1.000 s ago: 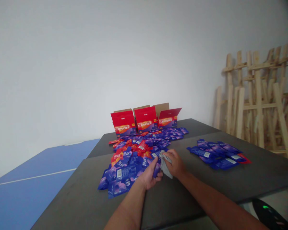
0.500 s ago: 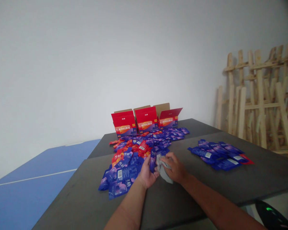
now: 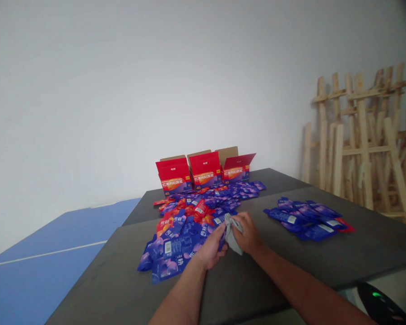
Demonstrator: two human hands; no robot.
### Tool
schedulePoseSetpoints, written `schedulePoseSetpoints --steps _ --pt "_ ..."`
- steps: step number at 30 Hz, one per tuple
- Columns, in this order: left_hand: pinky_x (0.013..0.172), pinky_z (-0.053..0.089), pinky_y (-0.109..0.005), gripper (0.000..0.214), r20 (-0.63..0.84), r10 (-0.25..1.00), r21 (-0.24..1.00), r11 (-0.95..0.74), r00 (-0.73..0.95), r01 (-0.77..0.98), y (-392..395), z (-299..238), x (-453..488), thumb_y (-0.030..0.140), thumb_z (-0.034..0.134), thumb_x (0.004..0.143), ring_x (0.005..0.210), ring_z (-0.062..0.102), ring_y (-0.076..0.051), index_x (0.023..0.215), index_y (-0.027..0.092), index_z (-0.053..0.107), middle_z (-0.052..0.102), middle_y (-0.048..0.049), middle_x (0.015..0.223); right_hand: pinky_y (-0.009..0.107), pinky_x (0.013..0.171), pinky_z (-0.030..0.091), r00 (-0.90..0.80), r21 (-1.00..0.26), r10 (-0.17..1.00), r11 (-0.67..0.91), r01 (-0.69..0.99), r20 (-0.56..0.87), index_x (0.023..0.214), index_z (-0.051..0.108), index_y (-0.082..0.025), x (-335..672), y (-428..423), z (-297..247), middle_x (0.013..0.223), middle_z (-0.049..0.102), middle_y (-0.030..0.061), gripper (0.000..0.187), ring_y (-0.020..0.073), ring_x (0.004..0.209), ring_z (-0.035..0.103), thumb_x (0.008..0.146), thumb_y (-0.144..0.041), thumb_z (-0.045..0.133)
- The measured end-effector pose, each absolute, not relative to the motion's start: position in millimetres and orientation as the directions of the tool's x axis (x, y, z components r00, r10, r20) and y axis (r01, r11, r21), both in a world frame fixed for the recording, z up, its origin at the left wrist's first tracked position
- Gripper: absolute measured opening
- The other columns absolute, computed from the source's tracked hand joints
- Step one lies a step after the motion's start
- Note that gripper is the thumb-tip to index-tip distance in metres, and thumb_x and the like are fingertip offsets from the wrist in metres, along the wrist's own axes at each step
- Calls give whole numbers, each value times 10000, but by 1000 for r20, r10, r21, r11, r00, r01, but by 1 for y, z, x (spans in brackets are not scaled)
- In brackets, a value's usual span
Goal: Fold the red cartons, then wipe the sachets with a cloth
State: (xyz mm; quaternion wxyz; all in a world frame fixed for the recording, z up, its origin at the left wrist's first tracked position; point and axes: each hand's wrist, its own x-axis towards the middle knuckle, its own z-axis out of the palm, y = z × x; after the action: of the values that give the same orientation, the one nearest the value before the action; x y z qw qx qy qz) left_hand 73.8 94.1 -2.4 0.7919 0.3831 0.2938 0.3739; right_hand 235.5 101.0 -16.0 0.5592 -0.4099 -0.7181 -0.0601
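My left hand (image 3: pixel 212 249) is closed around a blue-purple pouch (image 3: pixel 222 240), most of it hidden by the fingers and a cloth. In my right hand (image 3: pixel 249 235) is a bunched grey cloth (image 3: pixel 233 239), pressed against the pouch, its lower end hanging down. Just left of and beyond my hands lies a loose heap of blue pouches (image 3: pixel 179 246) mixed with red pouches (image 3: pixel 200 209). A smaller pile of blue pouches (image 3: pixel 304 216), with a bit of red pouch (image 3: pixel 348 225) showing beneath, rests to the right.
Three red boxes (image 3: pixel 205 174) with raised flaps stand in a row behind the heap. All this is on a dark grey table (image 3: pixel 257 289). A blue table (image 3: pixel 54 262) with a white line is at left; wooden easels (image 3: pixel 362 149) lean at right. A black object with a green light (image 3: pixel 379 300) shows lower right.
The cloth and my right hand have shifted slightly up along the pouch. My left hand has turned, its thumb now lying along the pouch, which is more covered.
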Motion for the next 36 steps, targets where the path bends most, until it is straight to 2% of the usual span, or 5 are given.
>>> schedulePoseSetpoints --steps 6,14,21,26,36 --pt "374 56 -168 359 -255 804 840 459 538 -289 92 4 71 510 654 794 432 299 -26 951 196 583 468 38 701 398 842 509 145 -530 584 569 629 799 1020 598 -202 244 113 -18 973 546 78 190 218 926 577 903 -255 458" --pt "402 247 -160 351 -186 666 560 676 722 -479 92 13 57 481 654 799 490 391 -42 872 146 581 562 -33 803 399 821 507 243 -604 619 478 638 747 977 619 -192 249 119 -18 938 565 77 201 229 914 574 905 -316 477" --pt "773 515 -325 274 -156 874 419 480 459 -771 103 15 54 298 548 807 837 649 -199 1000 117 620 678 -95 912 357 833 518 -201 -288 492 742 605 847 1093 614 -223 233 91 -15 998 539 77 227 198 932 564 889 -249 518" --pt "735 512 -354 365 -147 840 485 522 522 -702 100 16 55 346 550 771 772 666 -235 1033 108 639 693 -99 863 345 813 501 -479 -44 356 835 548 802 1087 652 -247 223 84 -19 992 545 68 264 194 919 542 830 -247 590" --pt "779 509 -333 261 -172 804 543 560 570 -626 97 11 59 275 542 814 761 677 -215 941 70 642 708 -113 827 339 785 499 -305 -182 567 645 742 765 1126 641 -241 235 100 -24 982 546 73 302 197 866 552 836 -209 564"
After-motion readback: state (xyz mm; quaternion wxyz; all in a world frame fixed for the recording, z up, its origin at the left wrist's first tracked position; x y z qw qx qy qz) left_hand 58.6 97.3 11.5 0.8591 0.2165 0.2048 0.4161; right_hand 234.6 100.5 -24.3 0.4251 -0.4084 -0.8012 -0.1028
